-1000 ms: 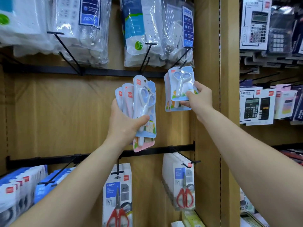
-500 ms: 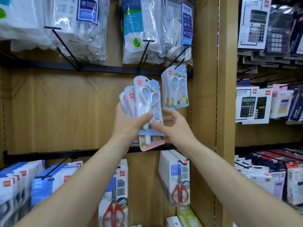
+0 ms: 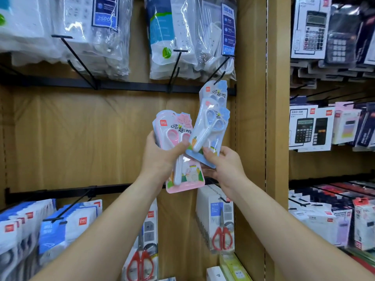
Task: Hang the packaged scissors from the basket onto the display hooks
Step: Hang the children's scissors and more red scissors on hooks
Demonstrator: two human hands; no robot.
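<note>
Pink scissors pack is sitting at the front of a small stack that the left hand is gripping in front of the wooden shelf panel. The fingers are curling behind the stack and the thumb is pressing across the front of the blister. Blue scissors pack is tilting to the right, its lower left corner overlapping the pink one. The right hand is pinching its bottom edge, thumb on the front, fingers curled behind. Above it, a second blue pack is hanging from a black display hook on the upper rail; whether the two blue packs are touching cannot be told. Red-handled scissors are hanging on the lower rail, and calculators are hanging in the bay to the right.
</note>
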